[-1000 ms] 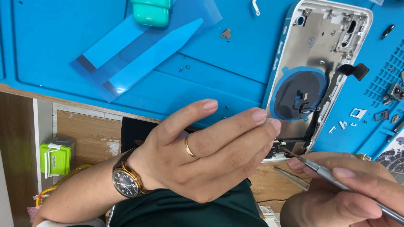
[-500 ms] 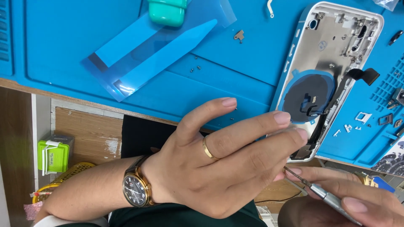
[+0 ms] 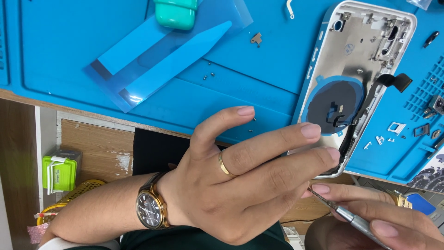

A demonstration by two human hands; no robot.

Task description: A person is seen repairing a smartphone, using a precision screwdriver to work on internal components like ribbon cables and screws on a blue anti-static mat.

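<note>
While I look down over the near edge of the bench, this is what I read:

Left hand (image 3: 236, 185): spread wide, fingers apart, palm turned away from me; its fingertips reach the near end of the phone housing (image 3: 356, 69), though I cannot tell whether they press on it or only meet it.
Right hand (image 3: 384, 217): low at the near right corner, fingers closed round a thin metal screwdriver (image 3: 342, 214).
Screwdriver axis: it runs from near right up to far left, its tip pointing at the near end of the housing, just beside my left fingertips.
Housing: an opened silver shell, inside face up, on the blue work mat (image 3: 69, 51); its long axis runs far to near, leaning slightly left toward me, its near end at the mat's edge.
Inside it: a dark round coil (image 3: 334, 105) in the near half.
Far left: a blue plastic pry tool (image 3: 178, 60) lying diagonally on a clear film.
Wrist: a gold wristwatch (image 3: 150, 208); a gold ring (image 3: 223, 164) on one finger.
</note>
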